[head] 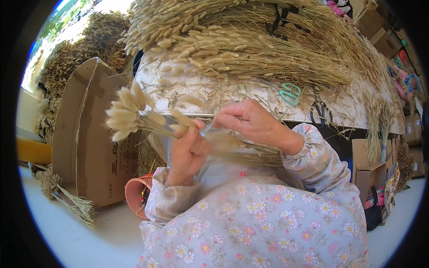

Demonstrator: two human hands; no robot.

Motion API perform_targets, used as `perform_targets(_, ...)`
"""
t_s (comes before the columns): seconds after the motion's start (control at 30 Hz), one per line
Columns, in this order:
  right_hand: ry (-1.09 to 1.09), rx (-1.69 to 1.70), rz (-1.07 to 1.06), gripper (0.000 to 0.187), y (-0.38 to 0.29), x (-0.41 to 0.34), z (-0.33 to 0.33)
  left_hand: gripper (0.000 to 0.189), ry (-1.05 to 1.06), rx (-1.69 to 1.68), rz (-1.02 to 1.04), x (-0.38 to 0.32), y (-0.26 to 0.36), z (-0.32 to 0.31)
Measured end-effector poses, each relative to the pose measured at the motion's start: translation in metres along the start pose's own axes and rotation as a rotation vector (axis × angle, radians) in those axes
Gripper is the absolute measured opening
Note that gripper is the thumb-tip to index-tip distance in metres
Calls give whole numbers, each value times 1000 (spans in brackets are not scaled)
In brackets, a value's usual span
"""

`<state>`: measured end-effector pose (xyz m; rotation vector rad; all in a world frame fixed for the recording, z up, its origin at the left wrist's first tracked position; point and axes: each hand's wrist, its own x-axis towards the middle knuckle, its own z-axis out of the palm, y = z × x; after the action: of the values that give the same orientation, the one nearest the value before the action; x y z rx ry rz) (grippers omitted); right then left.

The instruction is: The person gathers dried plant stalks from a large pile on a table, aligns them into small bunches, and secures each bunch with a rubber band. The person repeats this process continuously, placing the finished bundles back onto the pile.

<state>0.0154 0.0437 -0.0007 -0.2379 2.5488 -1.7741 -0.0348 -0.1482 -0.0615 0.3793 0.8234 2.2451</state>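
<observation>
My left hand (189,152) grips a small bunch of dried bunny-tail grass (125,109), its fluffy cream heads fanned out to the left. A few single heads (181,117) sit lower on the stems, close to my thumb. Just right of it, my right hand (249,119) is raised with its fingers curled and thumb near the forefinger; whether a thin stem is between them is hidden. Below that hand, more bunny-tail stems (258,155) lie across my lap, partly blurred. Green-handled scissors (290,94) rest on the table (154,72) beyond my right hand.
Large heaps of bunny-tail grass (231,50) cover the table's far part. Black-handled scissors (321,113) lie at its front edge. A cardboard box (100,140) and an orange bucket (135,194) stand left. Tied bundles (377,124) hang at right above an open carton (372,177).
</observation>
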Motion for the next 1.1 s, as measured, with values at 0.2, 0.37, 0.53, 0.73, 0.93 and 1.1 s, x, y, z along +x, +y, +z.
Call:
perform_targets(0.2,46,-158,-124,21,-7,6,16,21,131,19,-31,10,1,14)
perform_targets(0.37,30,-93,-38,24,-2,10,13,29,213,38,-44,11,3,22)
perform_targets(0.53,-73,213,152,25,-3,14,-1,40,267,115,-5,12,6,28)
perform_targets(0.73,-130,26,18,26,10,17,5,26,333,228,-73,20,0,33)
perform_targets(0.93,-227,-305,-89,22,15,5,-19,17,314,58,-8,18,4,23)
perform_targets(1.1,-321,-226,90,22,2,-12,-34,19,267,56,-22,20,1,21)
